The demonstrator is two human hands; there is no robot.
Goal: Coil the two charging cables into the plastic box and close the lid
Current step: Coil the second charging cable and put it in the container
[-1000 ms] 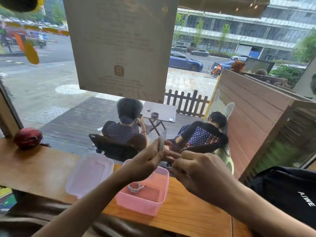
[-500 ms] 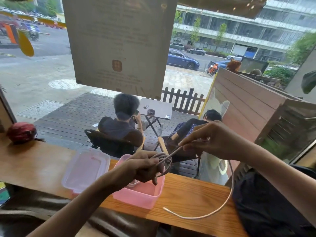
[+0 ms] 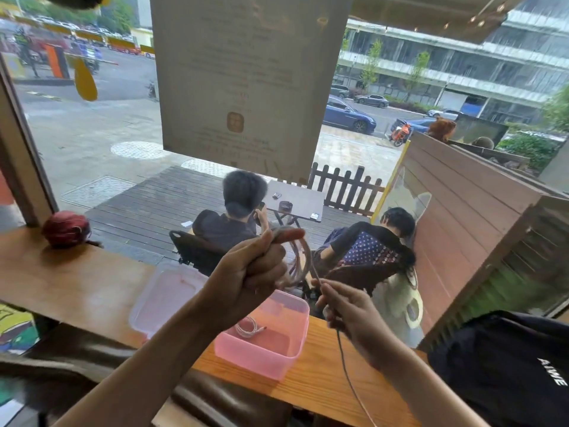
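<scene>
Winding the second cable (image 3: 300, 260) is the step in hand, judged from the layout: the left hand (image 3: 249, 272) is raised above the pink plastic box (image 3: 264, 343) and clamps a bundle of loops, its fingers (image 3: 271, 257) curled tight around the coil and the thumb laid along the top, which keeps the turns from springing apart. The right hand (image 3: 348, 315) sits lower and to the side, its fingers (image 3: 326, 291) pinching the free run of the cable so that it feeds under light tension; the tail drops past the desk (image 3: 77, 285) edge and runs out of frame, so the remaining length cannot be told. The first cable (image 3: 249, 328), white and already coiled, lies on the floor of the box. The lid (image 3: 166, 294) rests flat on the desk just beside the box, on its left, leaving the opening free. Motion blur hides the loop count, and no connector on the held cable can be made out.
</scene>
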